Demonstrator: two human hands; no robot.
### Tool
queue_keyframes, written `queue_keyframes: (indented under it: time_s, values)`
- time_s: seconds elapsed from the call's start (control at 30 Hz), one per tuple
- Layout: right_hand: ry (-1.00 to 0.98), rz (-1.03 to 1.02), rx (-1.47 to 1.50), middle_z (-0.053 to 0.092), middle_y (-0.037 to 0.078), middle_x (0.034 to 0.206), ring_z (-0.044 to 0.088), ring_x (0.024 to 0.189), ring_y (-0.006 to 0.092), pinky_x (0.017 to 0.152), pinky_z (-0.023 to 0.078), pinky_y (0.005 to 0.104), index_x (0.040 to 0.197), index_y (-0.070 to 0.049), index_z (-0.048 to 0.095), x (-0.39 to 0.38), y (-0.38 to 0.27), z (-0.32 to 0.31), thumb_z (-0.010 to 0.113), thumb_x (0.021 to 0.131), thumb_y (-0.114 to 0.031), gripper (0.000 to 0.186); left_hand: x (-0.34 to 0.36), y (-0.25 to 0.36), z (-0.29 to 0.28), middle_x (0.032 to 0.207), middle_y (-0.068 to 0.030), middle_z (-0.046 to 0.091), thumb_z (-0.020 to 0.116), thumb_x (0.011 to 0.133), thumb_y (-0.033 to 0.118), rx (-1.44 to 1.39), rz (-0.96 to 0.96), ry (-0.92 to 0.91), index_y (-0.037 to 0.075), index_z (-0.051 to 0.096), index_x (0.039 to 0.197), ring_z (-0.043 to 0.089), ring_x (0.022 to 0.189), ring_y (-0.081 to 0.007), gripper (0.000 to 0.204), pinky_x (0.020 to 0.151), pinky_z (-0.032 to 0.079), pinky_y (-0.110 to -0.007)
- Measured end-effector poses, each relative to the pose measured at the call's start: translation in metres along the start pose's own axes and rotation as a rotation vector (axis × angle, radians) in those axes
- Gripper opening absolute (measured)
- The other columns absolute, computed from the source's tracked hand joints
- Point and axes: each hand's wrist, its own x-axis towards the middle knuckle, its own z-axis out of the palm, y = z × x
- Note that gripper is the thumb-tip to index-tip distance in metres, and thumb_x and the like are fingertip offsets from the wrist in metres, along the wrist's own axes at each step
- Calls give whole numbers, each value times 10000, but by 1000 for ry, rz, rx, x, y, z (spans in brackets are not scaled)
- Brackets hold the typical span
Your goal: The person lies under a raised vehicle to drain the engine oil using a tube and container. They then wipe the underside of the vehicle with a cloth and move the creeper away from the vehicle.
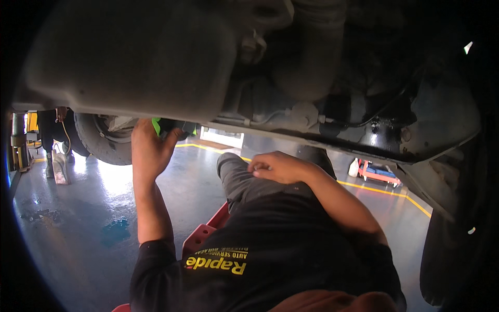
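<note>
I lie face up beneath a vehicle. My left hand (151,148) is raised to the lower edge of the underbody (130,78), fingers wrapped round a green-and-black object (174,126) that the hand and the panel partly hide. My right hand (273,167) rests low over my grey trousers (235,182), its fingers curled; whether something small is in them I cannot make out. Above it runs a thin line with a fitting (306,114) along the greasy dark metal (384,130).
A tire (104,147) is just left of my hand. A person's legs (52,156) stand further left beside equipment (18,145). My red creeper (200,239) shows under me. A red low cart (377,174) with a white jug (354,167) sits beyond yellow floor lines (405,195) to the right.
</note>
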Motion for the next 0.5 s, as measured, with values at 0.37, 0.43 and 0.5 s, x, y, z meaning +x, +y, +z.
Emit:
queue_keyframes:
  time_s: [0.37,0.43,0.5]
  values:
    - [484,73,498,681,56,1031,617,956,141,852,498,296,1155,-25,679,-84,132,-26,655,976,-300,329,-13,-42,4,1113,-148,698,822,830,158,-181,-253,-133,-6,650,1173,656,1033,-285,418,900,493,-381]
    - [501,-31,623,681,59,1034,613,943,150,855,495,302,1149,-32,682,-94,115,-31,654,974,-305,325,-19,-47,0,1074,-149,716,815,836,140,-116,-287,-132,-14,673,1151,674,1019,-287,379,900,504,-381]
    - [552,-148,817,680,60,1034,610,939,153,852,493,306,1148,-34,681,-107,103,-39,654,973,-309,327,-15,-40,-1,1044,-148,725,817,834,128,1,-283,-130,-26,682,1122,680,994,-288,354,906,504,-382]
